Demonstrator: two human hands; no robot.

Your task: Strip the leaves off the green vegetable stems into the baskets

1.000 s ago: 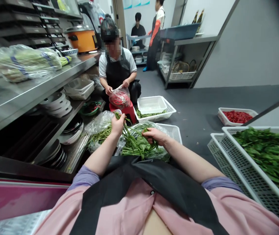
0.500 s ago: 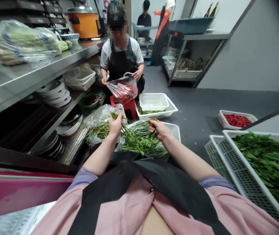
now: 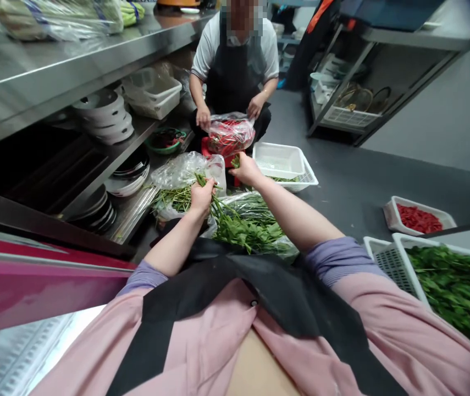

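Note:
My left hand (image 3: 202, 197) is closed round a bunch of green stems (image 3: 202, 179), whose leafy ends trail down to the right. Further forward, my right hand (image 3: 248, 170) is closed with a small piece of greenery (image 3: 236, 160) at its fingertips. It is in front of the red stool on which a clear bag of red chillies (image 3: 231, 133) rests. Below both hands lies a heap of leafy greens (image 3: 248, 230) on clear plastic. Left of it, more loose stems (image 3: 176, 199) lie beside a crumpled plastic bag (image 3: 185, 170).
Across from me a person (image 3: 238, 71) crouches, both hands on the chilli bag. A steel shelf unit (image 3: 94, 60) with stacked dishes runs along my left. To the right stand a basket of greens (image 3: 453, 286) and a tray of chillies (image 3: 418, 218). A white tray (image 3: 280, 159) sits ahead.
My right hand has moved forward and left, away from the heap, with greenery in it. The left hand keeps the stems. The other person has lowered the chilli bag's top. My view has tilted down.

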